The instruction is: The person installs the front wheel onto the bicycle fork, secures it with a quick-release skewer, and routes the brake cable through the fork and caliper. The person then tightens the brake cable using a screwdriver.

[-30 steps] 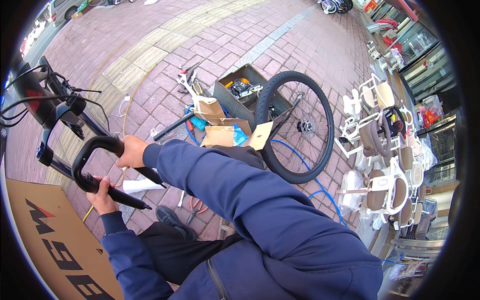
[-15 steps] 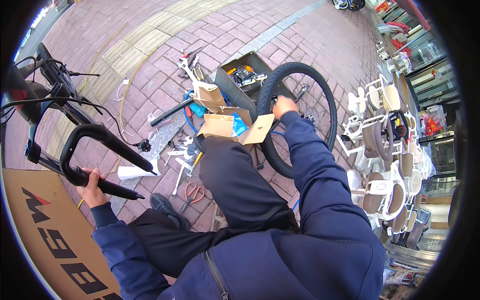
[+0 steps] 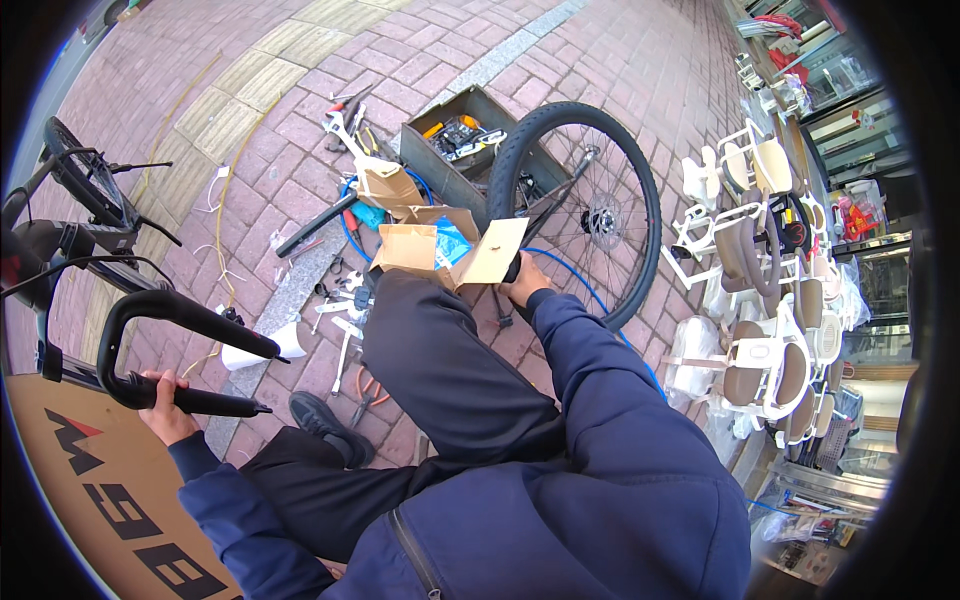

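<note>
On the left, my left hand (image 3: 170,408) is closed round one leg of a black bicycle fork (image 3: 190,308). The fork joins the dark bicycle (image 3: 75,240) and has no wheel between its legs. My right hand (image 3: 524,281) has its fingers wrapped round a black grip (image 3: 513,268), partly hidden by a cardboard flap; what the grip belongs to I cannot make out. Just beyond that hand stands a loose wheel (image 3: 652,220) with a black tyre, spokes and a disc rotor. Left of the hand, an open cardboard box (image 3: 408,246) holds a blue packet (image 3: 452,243).
A metal toolbox (image 3: 425,150) with tools stands behind the box. Loose tools and parts (image 3: 345,300), scissors with red handles (image 3: 368,388) and a white sheet (image 3: 262,346) lie on the paving. White child seats (image 3: 765,365) crowd the right; a big carton (image 3: 110,480) stands at lower left.
My right hand has come down and nearer, from beside the wheel to the black grip by the cardboard flap. My left hand stays on the fork leg. The whole view has shifted slightly.
</note>
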`<state>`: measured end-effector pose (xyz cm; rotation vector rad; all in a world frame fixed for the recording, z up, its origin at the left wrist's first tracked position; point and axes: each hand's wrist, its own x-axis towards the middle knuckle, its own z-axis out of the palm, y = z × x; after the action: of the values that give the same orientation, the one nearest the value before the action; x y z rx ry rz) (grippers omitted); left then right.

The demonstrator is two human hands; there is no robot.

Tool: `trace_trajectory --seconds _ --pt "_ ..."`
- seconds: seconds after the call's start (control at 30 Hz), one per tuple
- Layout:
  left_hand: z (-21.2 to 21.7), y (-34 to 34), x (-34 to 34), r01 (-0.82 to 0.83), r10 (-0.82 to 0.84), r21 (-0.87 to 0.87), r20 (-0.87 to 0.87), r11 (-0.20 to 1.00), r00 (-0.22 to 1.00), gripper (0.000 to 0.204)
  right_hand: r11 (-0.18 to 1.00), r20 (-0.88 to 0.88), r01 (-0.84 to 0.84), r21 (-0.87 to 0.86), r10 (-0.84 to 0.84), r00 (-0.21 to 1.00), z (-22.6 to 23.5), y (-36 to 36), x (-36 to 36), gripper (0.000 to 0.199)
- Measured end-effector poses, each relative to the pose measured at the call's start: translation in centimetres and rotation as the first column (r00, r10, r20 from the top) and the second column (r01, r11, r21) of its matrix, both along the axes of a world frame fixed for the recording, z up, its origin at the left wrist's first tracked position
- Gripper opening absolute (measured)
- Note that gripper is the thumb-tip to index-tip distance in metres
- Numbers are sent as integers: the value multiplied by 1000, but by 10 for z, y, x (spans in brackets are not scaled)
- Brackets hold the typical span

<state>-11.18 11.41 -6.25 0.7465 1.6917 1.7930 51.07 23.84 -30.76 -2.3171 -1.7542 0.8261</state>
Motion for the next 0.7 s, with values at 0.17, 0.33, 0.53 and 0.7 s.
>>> trace_trajectory --seconds 0.17,0.33,0.53,0.7 --pt "-4 0 -1 -25 25 -19 -22 999 999 22 985 109 163 -56 -156 982 84 9 -12 76" --pt "-12 5 2 -35 36 14 -87 999 996 16 990 341 26 138 -72 937 210 30 72 60" --pt "-17 12 15 -57 50 -39 -167 998 985 15 935 466 -107 337 -67 882 396 78 164 48" --pt "-14 18 19 -70 54 -79 -189 994 980 18 906 1 -147 397 160 987 586 23 160 31"
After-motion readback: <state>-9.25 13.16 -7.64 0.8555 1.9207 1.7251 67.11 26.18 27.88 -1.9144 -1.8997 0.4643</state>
